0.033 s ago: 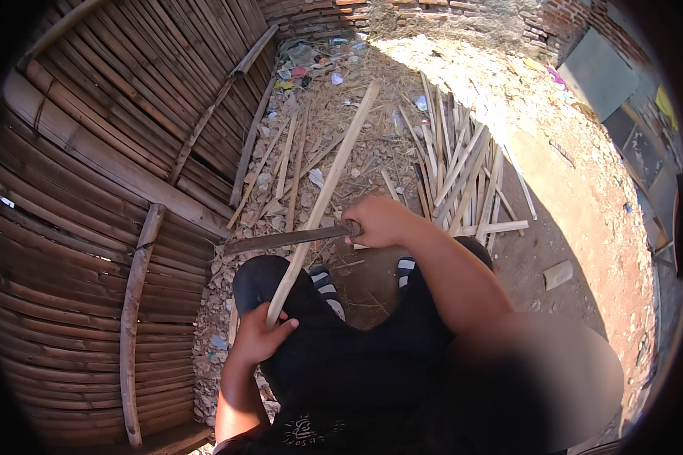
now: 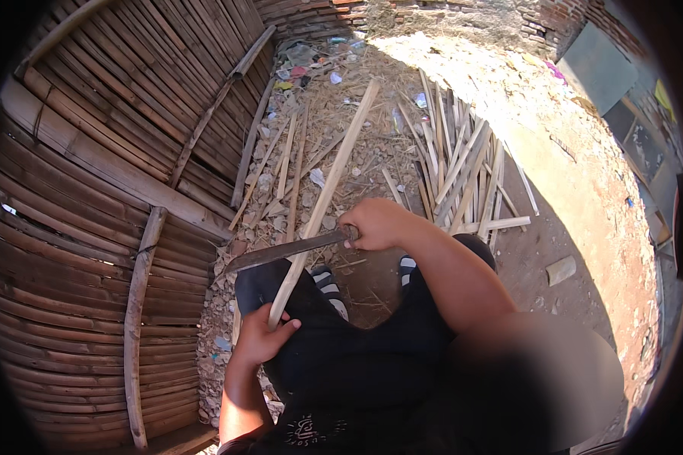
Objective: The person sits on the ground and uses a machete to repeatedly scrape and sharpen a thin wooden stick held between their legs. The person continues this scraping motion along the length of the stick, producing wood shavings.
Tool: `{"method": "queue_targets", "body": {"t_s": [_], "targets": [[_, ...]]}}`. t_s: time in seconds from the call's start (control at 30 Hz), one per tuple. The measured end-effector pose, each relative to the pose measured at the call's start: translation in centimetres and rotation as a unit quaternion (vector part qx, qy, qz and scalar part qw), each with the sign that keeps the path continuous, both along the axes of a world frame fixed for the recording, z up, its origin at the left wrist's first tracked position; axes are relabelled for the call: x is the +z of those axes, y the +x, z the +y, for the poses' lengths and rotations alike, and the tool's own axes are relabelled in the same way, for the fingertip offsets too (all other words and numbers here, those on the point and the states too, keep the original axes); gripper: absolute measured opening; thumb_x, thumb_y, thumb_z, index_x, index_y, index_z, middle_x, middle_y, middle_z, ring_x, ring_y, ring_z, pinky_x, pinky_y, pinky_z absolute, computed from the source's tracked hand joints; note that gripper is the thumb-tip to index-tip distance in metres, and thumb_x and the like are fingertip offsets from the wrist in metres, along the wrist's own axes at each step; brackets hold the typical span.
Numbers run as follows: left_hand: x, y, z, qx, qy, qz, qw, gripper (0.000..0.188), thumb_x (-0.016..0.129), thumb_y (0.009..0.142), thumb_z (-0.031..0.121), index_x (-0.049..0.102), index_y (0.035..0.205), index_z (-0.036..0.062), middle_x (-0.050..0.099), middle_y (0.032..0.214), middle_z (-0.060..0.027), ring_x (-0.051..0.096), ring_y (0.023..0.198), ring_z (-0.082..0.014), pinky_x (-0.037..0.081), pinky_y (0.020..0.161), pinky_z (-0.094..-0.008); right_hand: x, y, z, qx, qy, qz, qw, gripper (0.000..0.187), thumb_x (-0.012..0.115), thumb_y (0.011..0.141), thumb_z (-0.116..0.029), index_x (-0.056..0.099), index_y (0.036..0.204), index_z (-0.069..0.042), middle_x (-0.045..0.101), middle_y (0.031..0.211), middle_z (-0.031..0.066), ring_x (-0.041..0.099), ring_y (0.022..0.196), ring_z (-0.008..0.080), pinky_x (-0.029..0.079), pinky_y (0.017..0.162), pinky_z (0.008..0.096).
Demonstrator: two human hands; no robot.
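A long pale bamboo strip slants away from me, its near end by my left thigh. My left hand is closed around that near end, thumb along its side. In my right hand is the handle of a machete, gripped with the fingers wrapped round it. The dark blade lies crosswise over the strip, a short way beyond my left hand, with its tip toward the bamboo wall. Whether the edge bites into the strip, I cannot tell.
Several cut strips lie heaped ahead to the right. More thin strips rest on the rubble to the left. A bamboo slat wall stands close at my left; a brick wall is at the back. A short block sits on the right.
The machete's tip has swung down toward me, so the blade now slopes more across the strip. Both hands keep their holds and have hardly moved.
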State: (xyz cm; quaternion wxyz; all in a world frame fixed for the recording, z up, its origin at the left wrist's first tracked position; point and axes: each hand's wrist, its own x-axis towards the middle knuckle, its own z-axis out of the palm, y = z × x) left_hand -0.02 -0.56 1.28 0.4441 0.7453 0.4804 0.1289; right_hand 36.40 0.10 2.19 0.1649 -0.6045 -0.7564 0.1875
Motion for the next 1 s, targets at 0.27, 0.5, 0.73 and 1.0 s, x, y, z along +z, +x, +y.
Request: {"method": "queue_targets", "body": {"t_s": [0.27,0.5,0.73,1.0], "targets": [[-0.5,-0.2,0.2,-0.013,0.009,-0.010,1.000,0.030,0.088,0.084,0.024,0.066,0.089,0.0042,0.059,0.066,0.0023,0.053,0.061,-0.0065,0.045,0.055,-0.0267,1.9,5.1,-0.7,-0.196,0.016,0.046,0.979,0.044,0.080,0.083,-0.040,0.072,0.111,-0.008,0.073,0.093,0.0190,0.069,0.095,0.0407,0.054,0.082,0.0502],[-0.9,-0.4,0.1,-0.012,0.013,-0.040,0.999,0.031,0.088,0.084,0.025,0.065,0.089,0.0043,0.059,0.066,0.0024,0.054,0.062,-0.0066,0.045,0.056,-0.0269,1.0,4.9,-0.3,-0.159,0.038,0.049,0.985,0.043,0.079,0.085,-0.042,0.072,0.109,-0.007,0.072,0.090,0.0198,0.069,0.094,0.0411,0.054,0.080,0.0510],[-0.7,-0.2,-0.1,-0.011,0.037,-0.016,0.999,0.032,0.088,0.084,0.025,0.064,0.088,0.0042,0.059,0.063,0.0008,0.055,0.059,-0.0082,0.046,0.055,-0.0282,0.9,-0.2,-0.1,0.026,0.029,-0.015,0.999,0.040,0.080,0.083,-0.044,0.072,0.103,-0.010,0.071,0.085,0.0183,0.070,0.088,0.0408,0.054,0.079,0.0517],[-0.4,0.0,0.1,-0.055,0.069,0.015,0.996,0.036,0.089,0.082,0.028,0.064,0.088,0.0033,0.058,0.061,-0.0018,0.055,0.056,-0.0101,0.046,0.054,-0.0297,1.7,7.2,-0.9,-0.251,0.063,0.122,0.958,0.042,0.084,0.083,-0.037,0.072,0.103,-0.002,0.070,0.082,0.0192,0.070,0.082,0.0352,0.052,0.077,0.0455]]}}
